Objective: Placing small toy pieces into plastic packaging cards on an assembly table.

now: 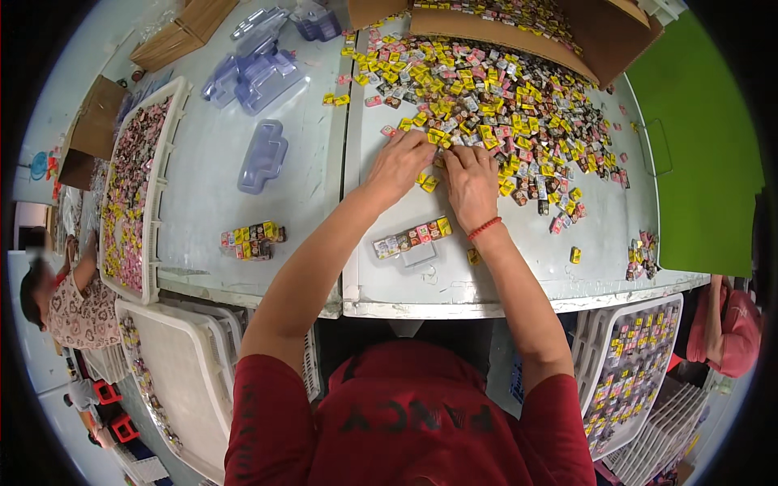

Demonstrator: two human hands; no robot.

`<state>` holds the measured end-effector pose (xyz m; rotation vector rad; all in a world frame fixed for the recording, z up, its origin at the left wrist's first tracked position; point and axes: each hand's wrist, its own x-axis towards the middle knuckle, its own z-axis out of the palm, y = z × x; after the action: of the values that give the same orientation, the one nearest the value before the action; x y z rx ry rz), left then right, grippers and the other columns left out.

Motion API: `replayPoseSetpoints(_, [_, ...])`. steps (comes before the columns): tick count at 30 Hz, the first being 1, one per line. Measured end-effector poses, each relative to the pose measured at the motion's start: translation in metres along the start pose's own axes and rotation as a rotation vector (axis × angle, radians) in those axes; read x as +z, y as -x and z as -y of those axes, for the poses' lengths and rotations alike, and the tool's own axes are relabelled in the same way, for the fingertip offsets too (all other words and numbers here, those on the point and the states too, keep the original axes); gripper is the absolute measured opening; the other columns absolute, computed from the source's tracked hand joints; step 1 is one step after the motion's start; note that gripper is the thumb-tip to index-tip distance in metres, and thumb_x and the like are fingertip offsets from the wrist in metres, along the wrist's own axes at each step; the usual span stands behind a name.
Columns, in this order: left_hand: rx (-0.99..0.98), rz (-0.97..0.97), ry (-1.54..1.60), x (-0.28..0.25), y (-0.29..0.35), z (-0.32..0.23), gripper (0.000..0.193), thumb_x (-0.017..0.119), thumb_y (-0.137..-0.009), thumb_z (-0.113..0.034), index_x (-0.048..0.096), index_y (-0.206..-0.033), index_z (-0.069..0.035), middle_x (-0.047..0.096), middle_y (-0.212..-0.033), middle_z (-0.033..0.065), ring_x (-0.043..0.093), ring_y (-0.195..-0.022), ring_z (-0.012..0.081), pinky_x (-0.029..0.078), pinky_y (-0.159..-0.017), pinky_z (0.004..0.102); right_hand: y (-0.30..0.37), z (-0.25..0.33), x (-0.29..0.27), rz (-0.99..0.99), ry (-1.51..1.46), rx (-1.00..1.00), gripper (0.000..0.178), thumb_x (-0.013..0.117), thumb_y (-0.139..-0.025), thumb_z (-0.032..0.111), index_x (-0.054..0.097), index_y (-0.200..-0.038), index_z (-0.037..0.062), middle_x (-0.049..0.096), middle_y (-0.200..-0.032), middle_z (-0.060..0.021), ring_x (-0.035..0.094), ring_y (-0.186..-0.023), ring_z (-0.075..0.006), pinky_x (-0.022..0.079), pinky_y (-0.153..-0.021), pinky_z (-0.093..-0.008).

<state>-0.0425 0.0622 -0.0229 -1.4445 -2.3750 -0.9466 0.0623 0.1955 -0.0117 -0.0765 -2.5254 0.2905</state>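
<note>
Both my hands reach to the near edge of a big pile of small block-shaped packs in yellow, pink, dark brown and white. My left hand has its fingers bent closed among the yellow packs. Close beside it, my right hand, with a red cord bracelet at the wrist, also curls its fingers down onto the packs. What sits between the fingertips is hidden. Nearer to me, between my forearms, lies a clear plastic tray with a row of packs across its far part. Another filled group of packs rests left of my left forearm.
An empty clear tray and stacked ones lie on the left table. A cardboard box stands behind the pile. White crates with packs flank the left side; another crate stands low right. Other people are at both sides.
</note>
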Motion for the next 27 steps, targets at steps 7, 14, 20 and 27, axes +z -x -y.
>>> replayPoseSetpoints(7, [-0.092, 0.046, 0.115, -0.010, 0.026, 0.001, 0.020, 0.066, -0.077, -0.003, 0.065, -0.097, -0.002, 0.059, -0.107, 0.0108, 0.058, -0.097, 0.0289, 0.048, -0.083, 0.0378, 0.014, -0.007, -0.004, 0.069, 0.015, -0.019, 0.026, 0.067, -0.079, 0.013, 0.066, -0.104, 0.0067, 0.062, -0.108, -0.0057, 0.053, -0.104, -0.0265, 0.039, -0.091, -0.0405])
replayPoseSetpoints(14, [-0.131, -0.002, 0.144, -0.009, 0.014, 0.005, 0.025, 0.069, -0.076, -0.006, 0.064, -0.100, -0.002, 0.060, -0.107, 0.0104, 0.058, -0.100, 0.0296, 0.048, -0.085, 0.0367, -0.007, -0.007, 0.006, 0.101, 0.081, -0.040, 0.030, 0.071, -0.075, 0.014, 0.065, -0.104, 0.0064, 0.063, -0.108, -0.0058, 0.054, -0.101, -0.0254, 0.039, -0.089, -0.0408])
replayPoseSetpoints(20, [-0.175, 0.145, 0.180, -0.019, 0.021, 0.004, 0.028, 0.072, -0.074, -0.011, 0.064, -0.100, -0.003, 0.059, -0.102, 0.0103, 0.057, -0.097, 0.0303, 0.047, -0.082, 0.0370, -0.009, -0.008, -0.003, 0.188, -0.039, 0.002, 0.027, 0.072, -0.072, 0.014, 0.066, -0.098, 0.0087, 0.065, -0.105, -0.0034, 0.055, -0.098, -0.0251, 0.039, -0.086, -0.0401])
replayPoseSetpoints(27, [-0.135, 0.075, 0.066, -0.012, 0.021, 0.000, 0.033, 0.076, -0.072, -0.014, 0.065, -0.101, -0.004, 0.057, -0.095, 0.0101, 0.057, -0.093, 0.0295, 0.049, -0.080, 0.0391, -0.010, -0.007, 0.001, 0.180, -0.077, -0.009, 0.026, 0.073, -0.073, 0.014, 0.066, -0.097, 0.0092, 0.066, -0.099, -0.0040, 0.056, -0.097, -0.0255, 0.037, -0.090, -0.0420])
